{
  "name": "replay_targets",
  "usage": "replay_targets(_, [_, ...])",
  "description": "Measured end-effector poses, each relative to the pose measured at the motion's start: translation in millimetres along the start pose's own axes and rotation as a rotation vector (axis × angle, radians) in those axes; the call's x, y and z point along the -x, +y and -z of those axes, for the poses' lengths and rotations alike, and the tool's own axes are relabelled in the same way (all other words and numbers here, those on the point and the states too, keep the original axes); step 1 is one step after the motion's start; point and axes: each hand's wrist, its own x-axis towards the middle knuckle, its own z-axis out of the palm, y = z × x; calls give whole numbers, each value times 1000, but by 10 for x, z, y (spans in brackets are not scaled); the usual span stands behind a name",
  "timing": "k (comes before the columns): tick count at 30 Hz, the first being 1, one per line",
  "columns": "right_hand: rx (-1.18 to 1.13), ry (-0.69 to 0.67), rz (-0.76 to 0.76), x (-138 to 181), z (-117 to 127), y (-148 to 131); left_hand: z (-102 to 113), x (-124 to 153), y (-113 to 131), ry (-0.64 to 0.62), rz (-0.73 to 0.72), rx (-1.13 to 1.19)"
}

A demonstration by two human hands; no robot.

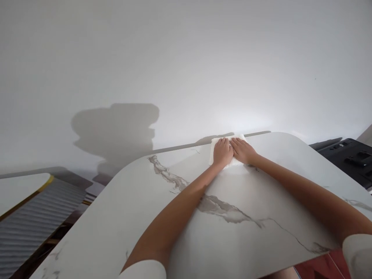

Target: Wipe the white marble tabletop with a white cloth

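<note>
A white folded cloth (214, 154) lies at the far edge of a white marble-patterned table (174, 217), close to the wall. Both arms reach far forward to it. My left hand (223, 152) presses down on the cloth's middle, fingers extended toward the wall. Beside it, my right hand (242, 150) rests on the cloth's right part with its fingers laid out flat, angled to the left. The two hands touch or nearly touch at the thumbs. Part of the cloth is hidden under them.
A pale wall (186, 69) rises right behind the table and carries a shadow. At the right stands a black appliance (356, 157), possibly a stove. A cabinet with a ribbed grey side (46, 221) and gold trim is at the left. Something red shows below the table's near edge.
</note>
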Motion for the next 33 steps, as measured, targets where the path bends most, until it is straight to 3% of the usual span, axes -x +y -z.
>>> replay_targets(10, [32,-22,-20,633,355,-508,164,712,219,-2,-14,66])
replay_targets(19, [7,44,72,1625,802,-1316,561,2015,439,-80,168,362])
replay_targets(23, [-51,50,104,2000,1004,-1459,648,2451,627,-92,237,489])
replay_targets(27, [-98,19,101,2249,1146,-1302,695,2508,919,-201,267,588])
replay_targets(30, [-99,-9,84,2319,1181,-1066,657,2314,1132,-262,285,611])
replay_targets(33, [-72,-12,31,2253,1142,-836,553,2017,1243,-243,244,571])
